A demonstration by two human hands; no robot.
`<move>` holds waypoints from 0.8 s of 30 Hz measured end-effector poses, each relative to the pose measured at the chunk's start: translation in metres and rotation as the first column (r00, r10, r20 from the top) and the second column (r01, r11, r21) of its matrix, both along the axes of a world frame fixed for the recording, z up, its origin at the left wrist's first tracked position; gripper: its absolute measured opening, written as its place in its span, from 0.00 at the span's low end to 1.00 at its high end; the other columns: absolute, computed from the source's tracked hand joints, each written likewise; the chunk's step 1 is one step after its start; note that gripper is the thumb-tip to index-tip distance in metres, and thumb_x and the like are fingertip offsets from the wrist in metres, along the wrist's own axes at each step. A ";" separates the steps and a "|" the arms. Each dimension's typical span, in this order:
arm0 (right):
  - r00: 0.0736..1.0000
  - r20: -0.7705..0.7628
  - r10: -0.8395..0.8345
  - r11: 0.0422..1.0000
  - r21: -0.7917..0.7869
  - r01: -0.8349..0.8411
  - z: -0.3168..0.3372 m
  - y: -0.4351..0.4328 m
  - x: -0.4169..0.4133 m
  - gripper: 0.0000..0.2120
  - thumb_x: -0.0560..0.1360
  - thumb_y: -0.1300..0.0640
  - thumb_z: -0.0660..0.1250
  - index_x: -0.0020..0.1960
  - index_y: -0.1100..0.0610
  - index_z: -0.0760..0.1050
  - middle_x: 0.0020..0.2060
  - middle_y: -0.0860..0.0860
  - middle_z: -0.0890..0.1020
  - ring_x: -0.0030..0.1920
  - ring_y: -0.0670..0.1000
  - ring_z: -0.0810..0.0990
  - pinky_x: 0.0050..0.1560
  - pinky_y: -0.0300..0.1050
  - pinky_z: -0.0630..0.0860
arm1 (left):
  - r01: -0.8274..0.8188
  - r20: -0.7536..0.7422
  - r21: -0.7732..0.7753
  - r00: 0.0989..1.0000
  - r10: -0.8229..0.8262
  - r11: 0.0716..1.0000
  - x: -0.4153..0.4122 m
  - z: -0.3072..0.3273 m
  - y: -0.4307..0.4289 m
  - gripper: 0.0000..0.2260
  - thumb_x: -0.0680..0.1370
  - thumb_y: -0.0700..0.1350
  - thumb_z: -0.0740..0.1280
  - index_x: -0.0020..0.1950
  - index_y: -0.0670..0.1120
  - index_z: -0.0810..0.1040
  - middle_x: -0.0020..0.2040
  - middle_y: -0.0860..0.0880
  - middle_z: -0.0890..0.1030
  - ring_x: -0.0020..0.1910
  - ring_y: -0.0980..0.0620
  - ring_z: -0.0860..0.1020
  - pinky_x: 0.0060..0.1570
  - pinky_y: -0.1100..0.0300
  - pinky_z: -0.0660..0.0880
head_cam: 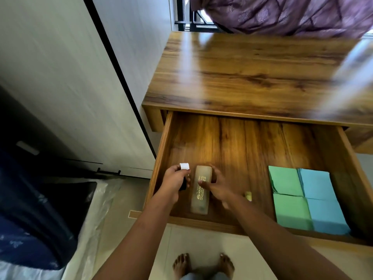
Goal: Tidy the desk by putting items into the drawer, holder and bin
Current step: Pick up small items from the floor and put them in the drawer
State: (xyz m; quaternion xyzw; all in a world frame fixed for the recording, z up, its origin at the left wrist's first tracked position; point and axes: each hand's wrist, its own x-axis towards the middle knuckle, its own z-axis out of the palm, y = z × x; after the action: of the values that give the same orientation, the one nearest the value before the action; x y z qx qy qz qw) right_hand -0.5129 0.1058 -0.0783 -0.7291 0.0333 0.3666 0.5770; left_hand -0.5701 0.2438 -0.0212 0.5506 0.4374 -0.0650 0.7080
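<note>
The wooden drawer point(238, 142) stands pulled out under the desk top point(252, 73). A long beige case with gold lettering point(200, 197) lies in the drawer's front left part, and my right hand point(217, 183) grips its far end. My left hand point(175, 179) is closed on a small white and black object point(184, 166) just left of the case, at the drawer's left wall. Stacks of green sticky notes point(286, 197) and blue sticky notes point(321, 201) lie in the drawer's front right. A small yellow item point(248, 196) peeks out beside my right wrist.
A white wardrobe with a black edge point(80, 77) stands to the left of the desk. A purple curtain point(282, 15) hangs over the desk's far edge. A bed with dark blue bedding point(30, 209) is at the lower left. My bare feet point(203, 265) are on the tiled floor.
</note>
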 end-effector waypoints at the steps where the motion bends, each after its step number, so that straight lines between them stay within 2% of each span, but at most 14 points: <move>1: 1.000 0.007 0.000 1.000 -0.012 0.000 -0.001 0.001 -0.003 0.36 0.72 0.61 0.72 0.74 0.46 0.59 0.64 0.53 0.73 0.56 0.49 0.73 0.37 0.38 0.73 | 0.015 0.004 -0.006 1.000 -0.015 1.000 0.000 0.000 0.002 0.09 0.79 0.38 0.64 0.58 0.44 0.73 0.39 0.45 0.77 0.35 0.52 0.76 0.30 0.62 0.74; 7: 0.997 0.076 0.001 0.994 -0.106 0.007 0.001 0.004 -0.009 0.36 0.72 0.58 0.72 0.75 0.48 0.58 0.65 0.53 0.72 0.53 0.46 0.71 0.35 0.34 0.71 | 0.105 0.016 -0.036 0.994 -0.104 0.994 0.001 -0.004 0.009 0.10 0.78 0.38 0.65 0.60 0.43 0.74 0.40 0.45 0.78 0.35 0.53 0.76 0.28 0.64 0.74; 12: 0.992 0.127 0.005 0.986 -0.164 0.017 0.002 0.003 -0.014 0.35 0.74 0.57 0.71 0.75 0.48 0.58 0.64 0.54 0.74 0.55 0.48 0.73 0.36 0.35 0.73 | 0.135 0.030 -0.054 0.991 -0.133 0.989 0.001 -0.003 0.012 0.09 0.78 0.38 0.65 0.59 0.44 0.74 0.41 0.45 0.78 0.35 0.53 0.76 0.28 0.64 0.75; 15: 0.985 0.170 0.021 0.983 -0.186 0.011 0.005 0.001 -0.018 0.34 0.74 0.59 0.70 0.75 0.51 0.59 0.64 0.54 0.75 0.61 0.51 0.75 0.48 0.43 0.79 | 0.125 0.046 -0.062 0.991 -0.122 0.990 0.003 0.002 0.014 0.07 0.79 0.38 0.64 0.56 0.45 0.74 0.41 0.44 0.78 0.34 0.52 0.76 0.28 0.63 0.75; 17: 0.973 0.229 0.012 0.977 -0.209 0.037 0.010 0.000 -0.021 0.32 0.74 0.60 0.70 0.74 0.54 0.62 0.65 0.53 0.75 0.63 0.52 0.74 0.58 0.48 0.77 | 0.133 0.070 -0.067 0.989 -0.128 0.989 0.006 0.005 0.014 0.07 0.79 0.38 0.64 0.56 0.44 0.75 0.42 0.44 0.78 0.34 0.52 0.76 0.28 0.63 0.75; 18: 0.964 0.265 -0.018 0.975 -0.208 0.076 0.013 -0.001 -0.021 0.29 0.74 0.60 0.70 0.73 0.55 0.64 0.63 0.52 0.76 0.62 0.51 0.75 0.59 0.48 0.77 | 0.144 0.090 -0.064 0.986 -0.138 0.988 0.007 0.006 0.013 0.07 0.79 0.38 0.64 0.56 0.44 0.75 0.43 0.44 0.77 0.35 0.51 0.76 0.30 0.62 0.75; 21: 0.938 0.298 -0.178 0.967 -0.124 0.223 0.034 -0.001 -0.020 0.21 0.77 0.55 0.66 0.69 0.55 0.68 0.56 0.49 0.77 0.53 0.48 0.77 0.45 0.41 0.75 | 0.270 0.140 0.052 0.951 -0.274 0.962 0.014 0.010 0.005 0.10 0.79 0.38 0.64 0.59 0.43 0.76 0.43 0.45 0.76 0.37 0.52 0.74 0.35 0.60 0.71; 24: 0.946 0.209 -0.249 0.968 0.039 0.246 0.060 -0.006 -0.015 0.18 0.79 0.53 0.64 0.67 0.50 0.68 0.56 0.50 0.76 0.51 0.49 0.77 0.41 0.42 0.76 | 0.452 0.162 0.316 0.840 -0.517 0.834 0.025 0.012 -0.012 0.10 0.78 0.38 0.64 0.59 0.41 0.78 0.43 0.46 0.78 0.35 0.56 0.72 0.34 0.62 0.68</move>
State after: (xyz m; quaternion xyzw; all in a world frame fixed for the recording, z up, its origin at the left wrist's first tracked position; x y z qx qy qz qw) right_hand -0.5283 0.0996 -0.0178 -0.7505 0.0606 0.2115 0.6232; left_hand -0.5452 0.2319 -0.0094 0.7371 0.1978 -0.1171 0.6355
